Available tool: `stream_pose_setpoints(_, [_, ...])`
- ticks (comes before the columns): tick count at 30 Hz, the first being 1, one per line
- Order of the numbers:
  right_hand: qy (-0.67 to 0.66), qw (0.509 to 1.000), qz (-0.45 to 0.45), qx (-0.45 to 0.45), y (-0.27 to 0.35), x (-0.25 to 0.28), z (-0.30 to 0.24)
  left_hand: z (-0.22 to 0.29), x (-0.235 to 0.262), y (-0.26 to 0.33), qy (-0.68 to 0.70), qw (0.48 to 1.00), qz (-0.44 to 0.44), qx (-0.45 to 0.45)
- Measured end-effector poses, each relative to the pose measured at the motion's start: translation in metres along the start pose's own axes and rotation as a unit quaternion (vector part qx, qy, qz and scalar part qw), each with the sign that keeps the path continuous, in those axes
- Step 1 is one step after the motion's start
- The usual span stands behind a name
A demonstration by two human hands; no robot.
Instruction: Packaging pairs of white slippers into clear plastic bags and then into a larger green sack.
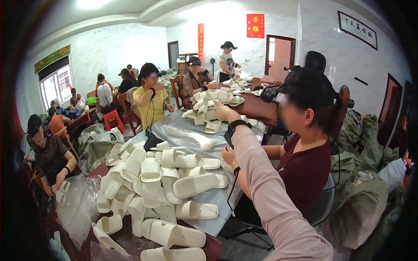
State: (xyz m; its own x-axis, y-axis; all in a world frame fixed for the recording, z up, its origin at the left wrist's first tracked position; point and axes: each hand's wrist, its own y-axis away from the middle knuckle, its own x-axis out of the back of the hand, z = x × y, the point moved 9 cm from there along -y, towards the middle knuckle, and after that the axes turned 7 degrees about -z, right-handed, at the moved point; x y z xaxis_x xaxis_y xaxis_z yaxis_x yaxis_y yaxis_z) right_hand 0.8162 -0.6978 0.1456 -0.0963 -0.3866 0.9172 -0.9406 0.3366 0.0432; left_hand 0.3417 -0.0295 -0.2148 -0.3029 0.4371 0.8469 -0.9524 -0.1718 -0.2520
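Note:
My right arm, in a pale pink sleeve, stretches far forward over the table. My right hand (pixel 226 114), with a black band at the wrist, is held out beside a far pile of white slippers (pixel 203 104). Its index finger is extended and nothing shows in the hand; the other fingers are partly hidden. Whether it touches the pile I cannot tell. Closer to me lies a large heap of white slippers (pixel 167 182), one with its ribbed sole (pixel 196 185) turned up. My left hand is outside the picture.
A person in a maroon shirt (pixel 307 161) sits close to my right arm. Clear plastic bags (pixel 78 209) lie at the left by another person (pixel 52 156). Plastic sheeting (pixel 174 126) covers the middle of the table. Stuffed sacks (pixel 361 209) stand at the right.

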Motion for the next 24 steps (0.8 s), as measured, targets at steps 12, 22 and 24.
stream_pose_setpoints(12, [-0.036, 0.968, 0.19, -0.159, 0.04, 0.089, 0.038, 0.064, 0.039, -0.016, -0.242, 0.962, -0.123, -0.01])
stream_pose_setpoints(22, [-0.047, 0.964, 0.207, -0.161, 0.041, 0.078, 0.042, 0.066, 0.042, -0.015, -0.258, 0.959, -0.122, -0.007])
stream_pose_setpoints(24, [-0.057, 0.968, 0.196, -0.143, 0.042, 0.08, 0.036, 0.067, 0.044, -0.015, -0.252, 0.961, -0.109, -0.014])
